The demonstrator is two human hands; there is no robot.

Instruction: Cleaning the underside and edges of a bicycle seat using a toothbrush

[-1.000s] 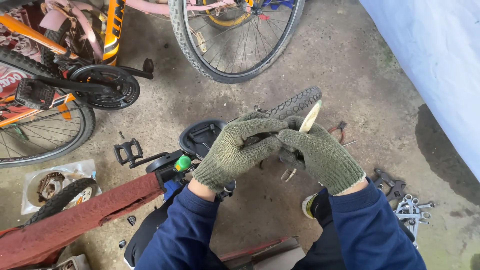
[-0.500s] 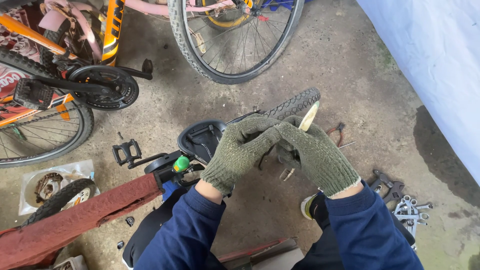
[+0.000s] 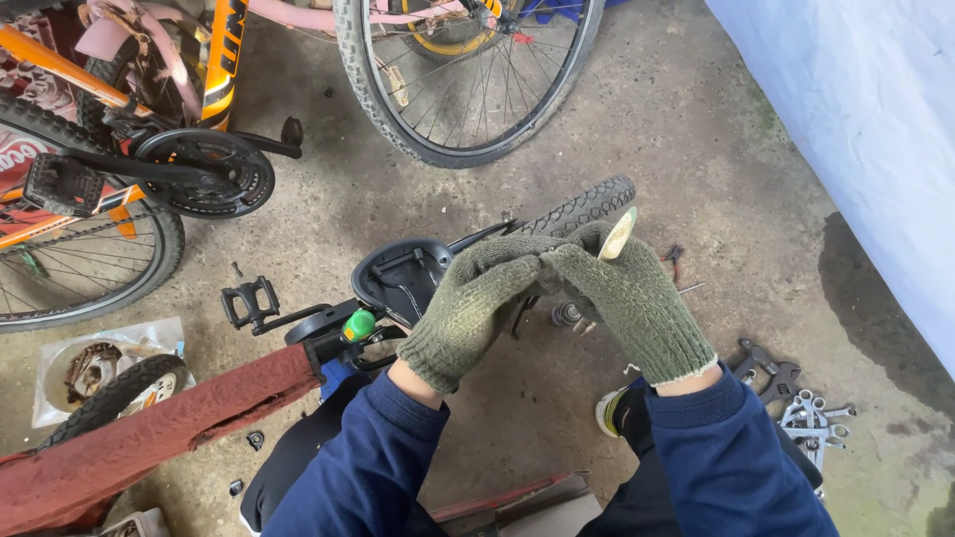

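Head view looks down on two hands in green knit gloves, met over a small knobby black tyre (image 3: 582, 209) whose tread shows just above the fingertips, on the upturned bicycle beneath them. The left hand (image 3: 476, 303) and the right hand (image 3: 627, 293) are pressed together at the fingers, closed about something near the tyre's hub; what exactly they grip is hidden by the gloves. A pale flat sliver (image 3: 618, 235), perhaps a tyre lever, sticks up from the right hand beside the tread. Just left of the left hand lies a black saddle (image 3: 398, 273), underside up, and near that wrist a green knob (image 3: 358, 325) and a black pedal (image 3: 249, 301). A rusty red frame tube (image 3: 169, 423) runs away to the left below the left forearm. Both arms wear dark blue sleeves (image 3: 716, 457). To the right of the right wrist, on the concrete floor (image 3: 696, 139), lie an adjustable wrench (image 3: 764, 360) and a bundle of spanners (image 3: 811, 410). Well beyond the hands stands a large spoked wheel (image 3: 468, 70), and far to the upper left an orange bicycle (image 3: 129, 109) with a black chainring (image 3: 204, 171). Far left, a clear bag (image 3: 99, 363) holds a rusty part. A white sheet (image 3: 856, 129) hangs at the far right.
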